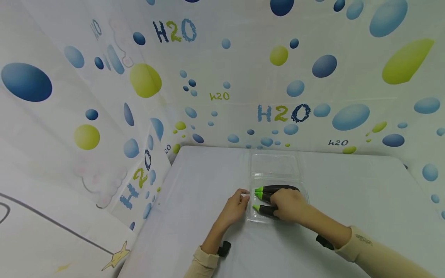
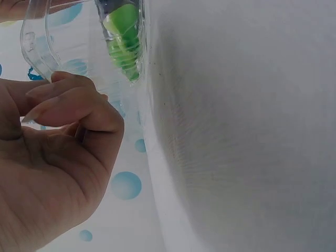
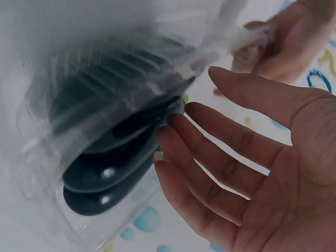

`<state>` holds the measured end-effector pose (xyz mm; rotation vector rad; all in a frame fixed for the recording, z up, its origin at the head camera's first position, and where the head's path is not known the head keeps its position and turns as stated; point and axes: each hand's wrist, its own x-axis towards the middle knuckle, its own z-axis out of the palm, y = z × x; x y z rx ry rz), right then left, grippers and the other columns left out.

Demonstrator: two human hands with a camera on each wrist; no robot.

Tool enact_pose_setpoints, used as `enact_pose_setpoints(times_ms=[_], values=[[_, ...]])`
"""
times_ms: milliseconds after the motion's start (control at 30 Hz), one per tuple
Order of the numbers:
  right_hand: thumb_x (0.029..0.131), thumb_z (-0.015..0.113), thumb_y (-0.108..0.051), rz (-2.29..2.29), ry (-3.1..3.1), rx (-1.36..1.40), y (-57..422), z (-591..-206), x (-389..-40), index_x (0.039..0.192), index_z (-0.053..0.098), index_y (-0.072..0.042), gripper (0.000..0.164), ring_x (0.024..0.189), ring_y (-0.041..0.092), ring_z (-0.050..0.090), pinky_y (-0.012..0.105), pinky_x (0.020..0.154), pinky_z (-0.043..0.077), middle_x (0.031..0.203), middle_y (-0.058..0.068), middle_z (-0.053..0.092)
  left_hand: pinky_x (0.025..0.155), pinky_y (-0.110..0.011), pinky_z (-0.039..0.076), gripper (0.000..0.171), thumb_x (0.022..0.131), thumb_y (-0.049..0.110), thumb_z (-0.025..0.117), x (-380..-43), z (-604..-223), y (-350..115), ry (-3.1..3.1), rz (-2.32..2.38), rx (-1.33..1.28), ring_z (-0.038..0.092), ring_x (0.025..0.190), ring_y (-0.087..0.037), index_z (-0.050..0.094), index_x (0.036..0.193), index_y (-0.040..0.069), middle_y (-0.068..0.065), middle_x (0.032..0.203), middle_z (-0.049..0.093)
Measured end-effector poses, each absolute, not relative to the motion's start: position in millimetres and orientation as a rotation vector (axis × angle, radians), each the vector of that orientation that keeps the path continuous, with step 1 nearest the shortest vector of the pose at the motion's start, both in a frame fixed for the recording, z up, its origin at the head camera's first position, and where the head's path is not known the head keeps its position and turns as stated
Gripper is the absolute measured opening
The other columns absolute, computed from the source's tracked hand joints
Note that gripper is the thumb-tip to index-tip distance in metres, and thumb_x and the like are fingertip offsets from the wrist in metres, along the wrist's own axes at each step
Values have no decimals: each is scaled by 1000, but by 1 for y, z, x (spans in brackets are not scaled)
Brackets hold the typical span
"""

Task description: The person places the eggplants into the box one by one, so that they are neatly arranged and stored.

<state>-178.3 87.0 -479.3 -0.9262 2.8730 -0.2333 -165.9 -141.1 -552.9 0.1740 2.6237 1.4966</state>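
Note:
A clear plastic box point(image 1: 257, 221) lies on the table with three small dark eggplants in it. The back eggplant point(image 1: 278, 188) and the middle eggplant point(image 1: 265, 197) lie side by side, and the front eggplant point(image 1: 267, 210) is a little apart; their green stem ends point left. My left hand point(image 1: 235, 208) is at the box's left edge, its fingers curled at the rim point(image 2: 32, 47). Over the eggplants is my right hand point(image 1: 289, 204), fingers spread and slightly bent, fingertips right at the dark skins in the right wrist view. It hides the eggplants' right parts in the head view.
The box's hinged lid point(image 1: 274, 165) lies folded back toward the wall. A white cloth covers the table point(image 1: 351, 193). Behind and at the left stand walls point(image 1: 243, 69) printed with blue and green drops. Dark wrist devices point(image 1: 224, 249) sit by the sleeves.

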Motion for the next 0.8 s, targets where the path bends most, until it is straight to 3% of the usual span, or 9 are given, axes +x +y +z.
enact_pose_setpoints(times_ms=[167,433,800], values=[[83,86,-22,-337,2864,-868,103,-474,-187,83,75,-15,13,74,13,62,40,62,53,81,-4,71,58,-28,42,36,111,30,50,-166,-555,-141,2602,1484,167,51,66,-11,58,136,4,2,81,60],[90,81,-24,-522,2935,-722,141,-466,-207,100,79,-10,18,79,18,67,40,63,55,86,-3,72,63,-31,46,40,110,32,52,-171,-553,-143,2622,1441,144,55,73,-14,56,137,2,-1,87,62],[94,76,-22,-851,3043,-496,187,-472,-225,96,77,-7,15,77,23,70,38,58,52,86,3,75,65,-33,50,47,111,32,52,-191,-535,-159,2613,1335,236,60,74,-17,51,142,-3,-5,89,65]])
